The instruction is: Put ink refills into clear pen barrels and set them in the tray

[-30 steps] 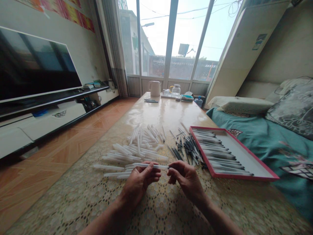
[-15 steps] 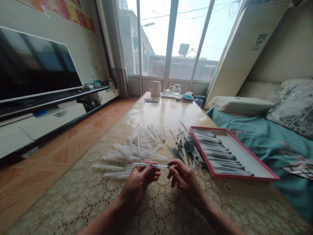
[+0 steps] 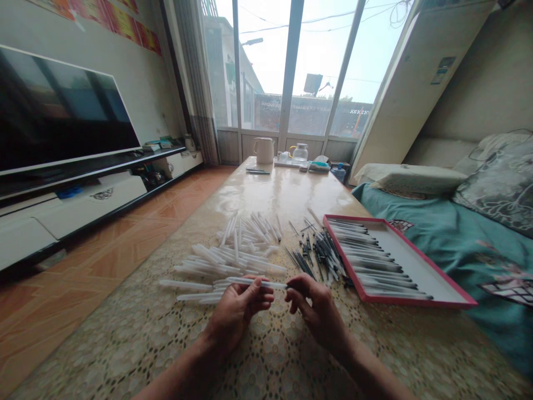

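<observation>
My left hand (image 3: 239,305) is closed around a whitish pen barrel (image 3: 272,285), thumb on top, and the barrel lies level, pointing right. At its right end my right hand (image 3: 312,297) pinches a small dark tip between thumb and forefinger; whether this is a refill or an end piece I cannot tell. Just beyond my left hand lies a heap of white pen barrels (image 3: 225,258). Past my right hand is a pile of black-ended pen parts (image 3: 325,250). To the right, a red-rimmed tray (image 3: 416,253) holds a row of pens (image 3: 375,261) with dark ends.
The table (image 3: 266,355) has a flower-patterned cover. At its far end stand a beige jug (image 3: 264,151), a glass pot (image 3: 300,153) and a tissue pack (image 3: 320,165). A sofa (image 3: 441,216) with a teal cover flanks the right side, a TV cabinet (image 3: 95,203) the left.
My right fingers have closed slightly at the pen barrel's right end, and the dark tip there shows less. My left hand has stayed nearly in place.
</observation>
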### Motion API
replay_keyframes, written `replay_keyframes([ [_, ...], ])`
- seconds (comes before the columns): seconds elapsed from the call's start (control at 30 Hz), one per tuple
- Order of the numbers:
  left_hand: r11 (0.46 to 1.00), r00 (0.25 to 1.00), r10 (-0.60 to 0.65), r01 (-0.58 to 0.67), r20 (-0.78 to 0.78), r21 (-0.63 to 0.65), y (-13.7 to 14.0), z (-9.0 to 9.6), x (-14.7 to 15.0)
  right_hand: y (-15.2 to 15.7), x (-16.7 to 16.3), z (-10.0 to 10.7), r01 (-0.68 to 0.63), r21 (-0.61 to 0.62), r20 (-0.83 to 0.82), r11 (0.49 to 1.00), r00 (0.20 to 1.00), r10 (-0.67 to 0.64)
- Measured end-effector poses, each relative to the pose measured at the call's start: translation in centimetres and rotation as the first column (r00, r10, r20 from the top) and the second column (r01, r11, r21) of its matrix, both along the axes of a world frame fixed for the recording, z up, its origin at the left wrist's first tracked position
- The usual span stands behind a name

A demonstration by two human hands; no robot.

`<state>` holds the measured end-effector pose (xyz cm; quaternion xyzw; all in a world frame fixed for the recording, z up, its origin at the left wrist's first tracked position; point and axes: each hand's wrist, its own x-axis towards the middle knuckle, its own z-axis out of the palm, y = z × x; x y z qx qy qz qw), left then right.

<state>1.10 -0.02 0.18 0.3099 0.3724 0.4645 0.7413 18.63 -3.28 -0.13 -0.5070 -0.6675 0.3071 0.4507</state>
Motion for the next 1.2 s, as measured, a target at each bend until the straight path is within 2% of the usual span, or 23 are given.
replay_keyframes([
  [0.27, 0.998, 0.998, -0.051, 0.051, 0.023, 0.03, -0.1, -0.2, 0.0, 0.3, 0.2, -1.4, -0.012, -0.067, 0.066, 0.998, 0.998, 0.017],
  [0.4, 1.0, 1.0, -0.027, 0.027, 0.014, 0.007, 0.1, -0.3, 0.0, 0.2, 0.3, -1.2, -0.026, -0.105, 0.06, 0.994, 0.998, 0.033],
  [0.63, 0.999, 0.999, -0.035, 0.035, 0.019, 0.017, 0.0, -0.2, 0.0, 0.3, 0.2, -0.7, -0.031, -0.056, 0.16, 0.998, 0.986, 0.039],
  [1.2, 1.0, 1.0, -0.022, 0.021, 0.014, 0.018, 0.1, -0.1, 0.0, 0.2, 0.4, -0.7, -0.015, -0.057, 0.166, 0.998, 0.986, 0.024],
])
